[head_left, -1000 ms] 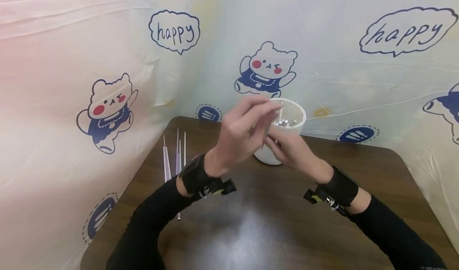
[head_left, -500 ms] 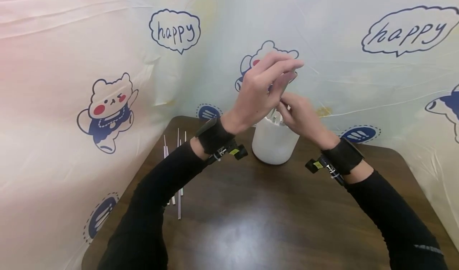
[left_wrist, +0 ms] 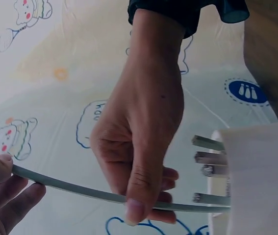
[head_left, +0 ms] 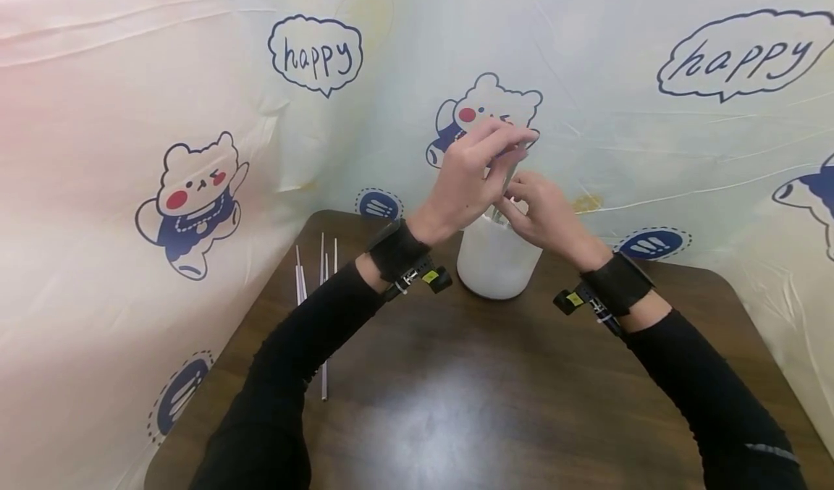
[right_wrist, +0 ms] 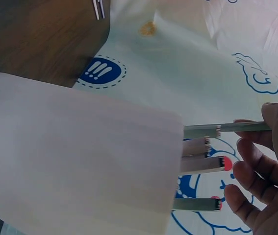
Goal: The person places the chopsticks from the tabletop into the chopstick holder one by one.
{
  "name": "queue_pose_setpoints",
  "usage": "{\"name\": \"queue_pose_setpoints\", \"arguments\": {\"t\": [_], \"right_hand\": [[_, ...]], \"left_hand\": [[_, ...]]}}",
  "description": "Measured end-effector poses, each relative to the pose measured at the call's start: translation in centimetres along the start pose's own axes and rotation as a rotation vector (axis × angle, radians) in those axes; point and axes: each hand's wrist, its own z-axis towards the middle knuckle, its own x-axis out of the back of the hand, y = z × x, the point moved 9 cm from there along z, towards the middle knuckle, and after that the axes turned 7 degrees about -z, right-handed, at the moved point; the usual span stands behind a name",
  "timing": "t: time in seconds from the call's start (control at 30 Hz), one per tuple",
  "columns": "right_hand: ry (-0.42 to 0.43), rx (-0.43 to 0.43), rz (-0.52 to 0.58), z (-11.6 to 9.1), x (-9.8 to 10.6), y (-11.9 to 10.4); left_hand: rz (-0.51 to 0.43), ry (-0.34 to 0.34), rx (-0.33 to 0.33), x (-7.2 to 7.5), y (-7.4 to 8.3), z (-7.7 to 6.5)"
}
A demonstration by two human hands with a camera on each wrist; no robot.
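A white cylindrical holder [head_left: 498, 262] stands at the back of the table. Above its mouth, both hands are on one thin grey-green chopstick [left_wrist: 80, 189]. My left hand [head_left: 472, 175] pinches its upper part between thumb and fingers. Lower down, closer to the rim, my right hand [head_left: 547, 211] pinches the same chopstick. Its lower end passes inside the holder's rim and is hidden there. Several other chopsticks [right_wrist: 196, 164], green and pinkish, stand in the holder with their square ends sticking out past the rim.
Several pale purple and white chopsticks [head_left: 324, 381] lie on the left of the brown table [head_left: 534, 403], partly hidden under the left forearm. A printed cloth [head_left: 404, 34] hangs close behind and beside the table.
Both hands have risen from in front of the holder to above its mouth, then dipped slightly in the last half second. The holder has stayed in place.
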Motion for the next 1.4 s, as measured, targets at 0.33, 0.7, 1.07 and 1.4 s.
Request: {"name": "queue_pose_setpoints", "arguments": {"t": [0.33,0.7,1.07,1.4], "right_hand": [[-0.010,0.018,0.002,-0.4,-1.2,0.5],[-0.150,-0.070,-0.046,-1.8,-3.4,1.5],[-0.265,-0.170,-0.051,-2.6,-4.3,2.4],[0.010,-0.015,-0.050,-2.5,-0.8,-0.7]], "left_hand": [[0.040,-0.064,0.157,-2.5,-4.8,-3.2],[0.097,-0.201,0.298,-5.7,-9.5,-7.4],[0.137,-0.280,0.376,-6.8,-11.0,-10.0],[0.156,-0.174,0.404,-3.5,-10.5,-11.1]]}}
